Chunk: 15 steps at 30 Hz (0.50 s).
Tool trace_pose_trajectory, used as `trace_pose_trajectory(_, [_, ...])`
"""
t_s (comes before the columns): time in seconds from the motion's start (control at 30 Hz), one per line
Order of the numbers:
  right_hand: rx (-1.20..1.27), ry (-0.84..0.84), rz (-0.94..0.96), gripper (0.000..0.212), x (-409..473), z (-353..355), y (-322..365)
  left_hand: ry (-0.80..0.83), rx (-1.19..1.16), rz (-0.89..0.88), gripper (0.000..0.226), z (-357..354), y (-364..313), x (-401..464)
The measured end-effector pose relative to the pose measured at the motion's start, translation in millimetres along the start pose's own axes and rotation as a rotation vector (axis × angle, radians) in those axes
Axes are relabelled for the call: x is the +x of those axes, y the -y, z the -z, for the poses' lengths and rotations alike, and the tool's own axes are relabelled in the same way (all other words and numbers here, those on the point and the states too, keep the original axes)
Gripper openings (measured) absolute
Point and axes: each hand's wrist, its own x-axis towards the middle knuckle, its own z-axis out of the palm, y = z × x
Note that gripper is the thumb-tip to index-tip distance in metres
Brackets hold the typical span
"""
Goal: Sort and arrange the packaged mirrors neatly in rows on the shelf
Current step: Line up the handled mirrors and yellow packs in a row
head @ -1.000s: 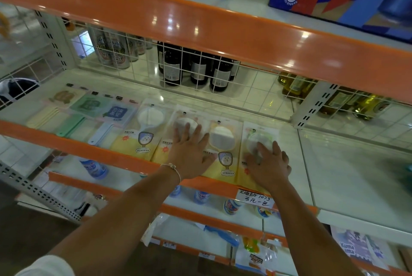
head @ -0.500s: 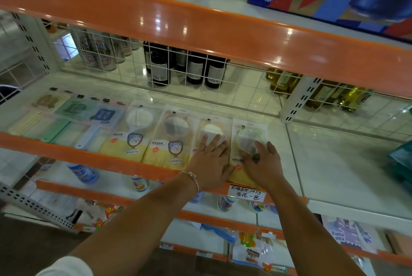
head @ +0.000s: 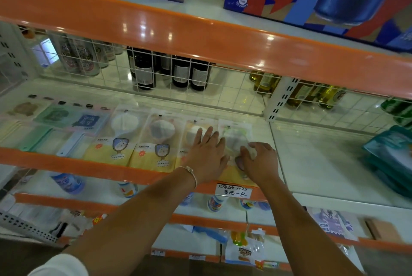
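Four clear-and-yellow packaged mirrors in a row, frame centre, on white shelf with orange front lip; dark bottles behind wire grid. My left hand flat on third pack. Right hand, flat 0.5 s ago, now curled, pinching the rightmost pack.

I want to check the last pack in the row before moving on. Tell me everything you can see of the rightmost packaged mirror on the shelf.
The rightmost packaged mirror is a flat, clear glossy pouch with a yellow lower card, a small hang hole at its top and a pale round mirror inside. It lies flat at the row's right end, its bottom edge over the orange shelf lip. The right hand curls over it; the left hand rests beside it on the neighbouring pack.
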Motion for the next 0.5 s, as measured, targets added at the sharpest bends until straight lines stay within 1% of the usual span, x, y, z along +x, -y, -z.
trace_pose_trajectory(0.07, [0.093,-0.085,0.009,0.035,-2,16,-1,-0.063,-0.066,-0.050,0.048,13,-14,11])
trace_pose_trajectory(0.13, [0.126,-0.124,0.013,0.029,-1,33,-4,-0.151,-0.130,-0.098,0.034,25,-31,22])
trace_pose_trajectory(0.2, [0.140,-0.136,0.029,0.030,2,49,-11,-0.196,-0.187,-0.113,0.028,38,-51,31])
trace_pose_trajectory(0.3, [0.140,-0.124,0.086,0.045,3,71,-29,-0.144,-0.146,-0.078,0.022,46,-82,44])
trace_pose_trajectory(0.37, [0.151,-0.142,0.103,0.047,4,84,-46,-0.135,-0.152,-0.086,0.019,45,-104,55])
trace_pose_trajectory(0.4, [0.164,-0.148,0.074,0.046,5,91,-55,-0.131,-0.169,-0.113,0.025,41,-115,61])
trace_pose_trajectory(0.47, [0.181,-0.168,0.006,0.038,8,105,-76,-0.117,-0.210,-0.180,0.051,29,-138,78])
trace_pose_trajectory(0.5, [0.173,-0.179,-0.012,0.035,11,112,-90,-0.099,-0.224,-0.202,0.060,22,-150,85])
